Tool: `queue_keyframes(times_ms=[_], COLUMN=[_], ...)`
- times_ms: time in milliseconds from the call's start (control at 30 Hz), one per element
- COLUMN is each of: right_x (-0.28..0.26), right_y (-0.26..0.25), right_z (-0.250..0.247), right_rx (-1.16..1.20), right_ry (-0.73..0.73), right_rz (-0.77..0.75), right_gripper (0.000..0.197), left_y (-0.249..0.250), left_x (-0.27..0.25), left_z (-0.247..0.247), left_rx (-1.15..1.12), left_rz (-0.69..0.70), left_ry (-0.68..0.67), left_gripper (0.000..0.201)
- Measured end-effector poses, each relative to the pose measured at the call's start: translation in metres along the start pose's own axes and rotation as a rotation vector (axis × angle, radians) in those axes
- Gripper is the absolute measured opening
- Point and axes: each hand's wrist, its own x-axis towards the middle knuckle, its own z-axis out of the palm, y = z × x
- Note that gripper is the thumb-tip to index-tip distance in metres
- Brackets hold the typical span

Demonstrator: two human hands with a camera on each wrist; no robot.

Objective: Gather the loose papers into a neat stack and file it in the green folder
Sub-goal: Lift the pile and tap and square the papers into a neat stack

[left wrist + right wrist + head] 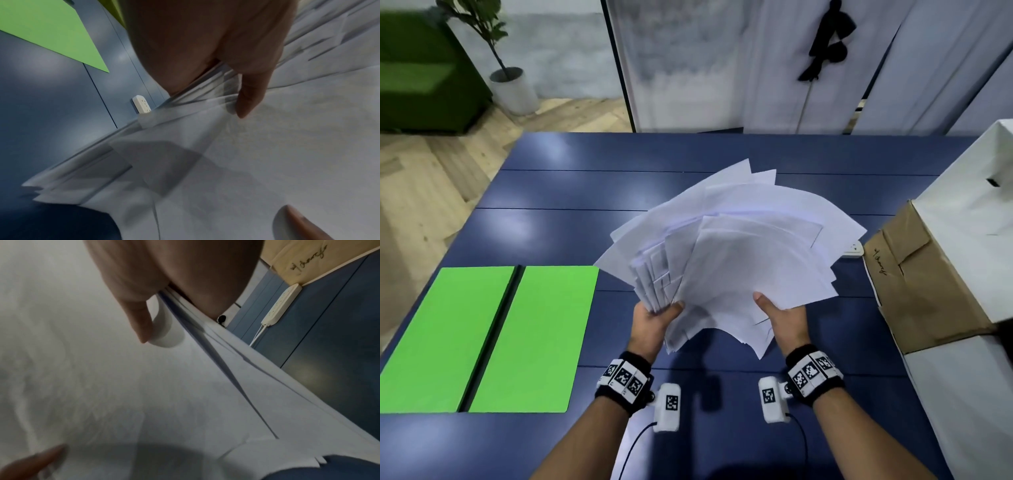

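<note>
Papers up off the blue table, held in both hands as a ragged fan, sheets splayed at many angles with corners sticking out toward the far side and the right. Gathering looks done; squaring is the step in hand, and nothing is neat yet.

Left hand clamps the near-left edge of the fan, thumb on top, fingers hidden under the sheets. Right hand pinches the near-right edge the same way, thumb laid over the top sheet. From the right wrist, one sheet's edge curls over under the thumb. Both forearms reach forward from the near edge, wrists roughly level, hands apart with the sheets spanning the space between.

Green folder lies open and flat at the near left of the table, both leaves bare, well apart from the hands.

Next move, as I judge it: loosen the grip, tip the sheets on edge and tap them on the table until the edges line up, then carry the stack left onto a folder leaf. Risk: loose outer sheets slipping out of the fan.

Cardboard box stands at the right, power strip just beside it.
</note>
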Motion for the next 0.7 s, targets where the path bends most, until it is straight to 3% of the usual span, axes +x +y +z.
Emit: queue_keyframes(times_ms=[300, 467, 700], right_x=[0.017, 0.019, 0.021], right_y=[-0.016, -0.017, -0.024], right_z=[-0.019, -0.021, -0.026], right_rx=[-0.038, -0.027, 0.008], right_ry=[-0.128, -0.171, -0.261], right_rz=[-0.009, -0.002, 0.004], right_gripper=[0.03, 0.033, 0.039], left_y=[0.004, 0.007, 0.011], left_x=[0.005, 0.009, 0.013], left_z=[-0.004, 0.0, 0.0], left_rx=[0.083, 0.117, 0.108], left_rz=[-0.053, -0.089, -0.093], left_ry=[-0.077, -0.066, -0.086], left_gripper=[0.028, 0.018, 0.028])
